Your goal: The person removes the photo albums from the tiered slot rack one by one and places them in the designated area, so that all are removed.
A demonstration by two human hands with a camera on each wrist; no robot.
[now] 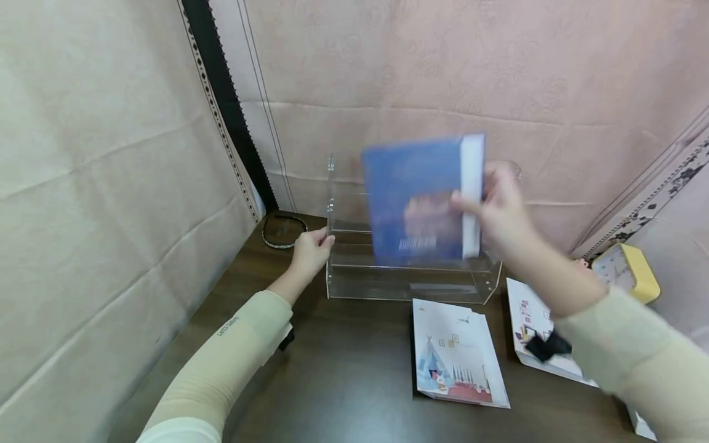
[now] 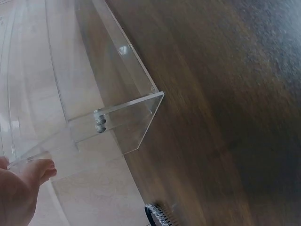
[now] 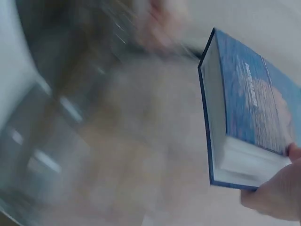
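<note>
A clear acrylic rack (image 1: 376,284) with stepped shelves stands at the back of the dark table. My left hand (image 1: 311,252) pinches the upright edge of its left side panel; in the left wrist view the thumb and fingers (image 2: 40,170) meet at that panel (image 2: 134,115). Up in front of the rack, my right hand (image 1: 503,206) grips a thick blue book (image 1: 407,178) by its page-edge side. The book is upright, blurred in the head view, with a barcode low on its cover. The right wrist view shows its white pages and blue covers (image 3: 242,94).
A white booklet with a tent picture (image 1: 456,363) lies before the rack. Right of it is another white booklet (image 1: 528,314), partly behind my right arm, and a yellow clock (image 1: 642,271). A dark beaded loop (image 1: 277,245) lies left of the rack. Cloth (image 1: 443,74) hangs behind.
</note>
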